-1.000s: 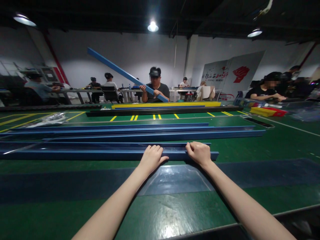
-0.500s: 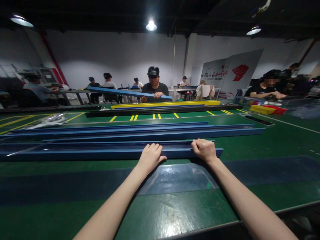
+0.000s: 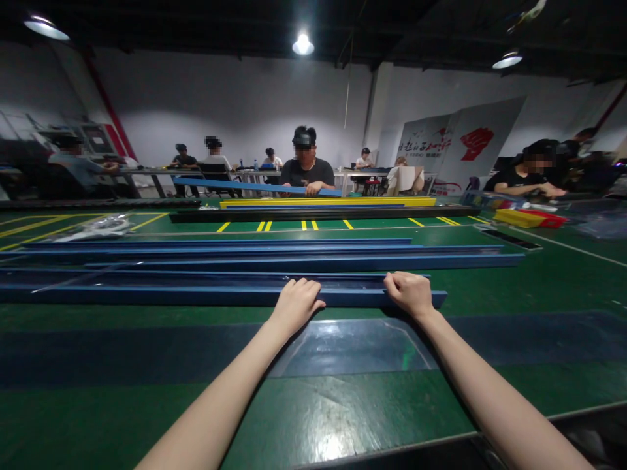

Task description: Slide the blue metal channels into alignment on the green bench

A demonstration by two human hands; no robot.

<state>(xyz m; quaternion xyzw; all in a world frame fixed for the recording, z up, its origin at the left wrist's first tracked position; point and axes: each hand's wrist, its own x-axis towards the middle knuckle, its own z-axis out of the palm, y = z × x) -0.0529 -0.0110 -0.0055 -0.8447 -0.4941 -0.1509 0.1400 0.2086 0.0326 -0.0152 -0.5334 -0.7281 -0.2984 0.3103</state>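
Note:
A long blue U-shaped channel (image 3: 196,296) lies across the green table in front of me. My left hand (image 3: 298,301) grips its near wall, fingers curled over the top edge and thumb along the front. Close to the channel's right end, my right hand (image 3: 410,292) is closed like a fist over the same wall. Whether a thin strip is also under those fingers cannot be seen. Between my forearms and beyond them on both sides stretches a clear plastic sheet (image 3: 350,349), lying flat nearer to me than the channel.
More blue channels (image 3: 304,262) lie just behind. Farther off are a black bar (image 3: 323,214), a yellow channel (image 3: 328,203), a phone (image 3: 509,237), clear bags (image 3: 105,226) and a yellow tray (image 3: 522,219). Across the table a person (image 3: 307,171) holds a blue channel.
The channel's right end and my right hand have shifted slightly right in view; my left hand stays nearly in place. The person opposite has lowered the left end of their blue channel.

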